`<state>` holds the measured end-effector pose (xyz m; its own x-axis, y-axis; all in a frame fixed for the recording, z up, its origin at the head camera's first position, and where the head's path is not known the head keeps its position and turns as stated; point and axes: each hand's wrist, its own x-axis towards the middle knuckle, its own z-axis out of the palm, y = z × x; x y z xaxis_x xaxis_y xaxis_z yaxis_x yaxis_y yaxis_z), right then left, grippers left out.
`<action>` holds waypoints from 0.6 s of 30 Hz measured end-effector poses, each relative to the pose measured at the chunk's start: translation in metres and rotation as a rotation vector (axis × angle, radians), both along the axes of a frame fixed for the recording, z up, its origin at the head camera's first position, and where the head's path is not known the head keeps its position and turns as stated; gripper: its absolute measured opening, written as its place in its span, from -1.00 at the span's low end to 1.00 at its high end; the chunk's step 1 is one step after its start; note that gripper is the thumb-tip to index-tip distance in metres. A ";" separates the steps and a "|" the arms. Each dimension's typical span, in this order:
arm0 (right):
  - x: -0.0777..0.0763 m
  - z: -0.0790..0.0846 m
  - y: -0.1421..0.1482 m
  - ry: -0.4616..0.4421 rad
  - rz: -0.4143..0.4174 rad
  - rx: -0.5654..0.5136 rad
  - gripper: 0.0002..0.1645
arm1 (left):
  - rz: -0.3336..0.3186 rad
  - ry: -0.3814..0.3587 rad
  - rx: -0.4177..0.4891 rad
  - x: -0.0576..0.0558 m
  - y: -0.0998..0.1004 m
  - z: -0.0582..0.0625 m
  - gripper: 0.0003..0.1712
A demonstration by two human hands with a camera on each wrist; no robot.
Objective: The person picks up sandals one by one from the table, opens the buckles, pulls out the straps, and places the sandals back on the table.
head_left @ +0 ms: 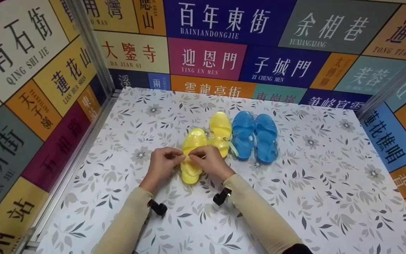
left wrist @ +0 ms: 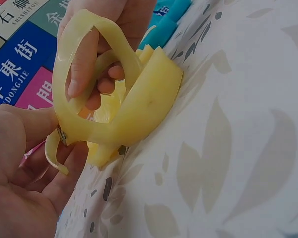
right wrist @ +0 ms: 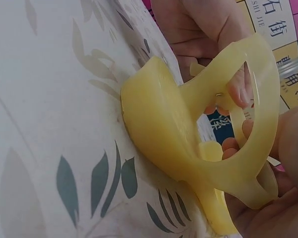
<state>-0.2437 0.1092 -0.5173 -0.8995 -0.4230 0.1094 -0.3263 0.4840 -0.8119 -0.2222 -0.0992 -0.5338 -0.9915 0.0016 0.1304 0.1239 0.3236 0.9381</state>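
Observation:
A yellow jelly sandal (head_left: 193,138) lies on the table with its toe pointing away, under both hands. My left hand (head_left: 161,165) pinches the strap at its left side; in the left wrist view thumb and fingers hold it beside a small metal buckle (left wrist: 62,135), a loose strap end (left wrist: 53,154) hanging between them. From the other side, my right hand (head_left: 213,163) holds the ankle strap (right wrist: 266,119) with curled fingers. The second yellow sandal (head_left: 220,123) stands just behind the right hand, partly covered by it, its strap sticking out to the right.
A pair of blue sandals (head_left: 243,135) stands side by side right of the yellow ones, toes away. Leaf-patterned white covering spreads over the table (head_left: 312,197). Panels with street names (head_left: 206,60) wall the back and both sides, with a metal post (head_left: 95,46) at the left corner.

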 end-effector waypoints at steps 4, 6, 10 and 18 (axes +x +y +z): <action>0.000 0.001 -0.001 -0.003 -0.005 0.001 -0.81 | -0.005 0.013 0.008 0.000 0.000 0.000 -0.89; 0.000 0.001 -0.001 -0.009 -0.007 0.005 -0.80 | -0.008 0.014 0.014 0.001 0.000 0.000 -0.91; -0.001 0.001 -0.002 -0.012 0.006 0.017 -0.78 | -0.029 0.015 0.017 0.002 0.001 -0.001 -0.93; -0.004 0.002 -0.002 0.010 0.061 0.024 -0.79 | -0.085 0.044 0.022 0.001 0.001 -0.002 -0.91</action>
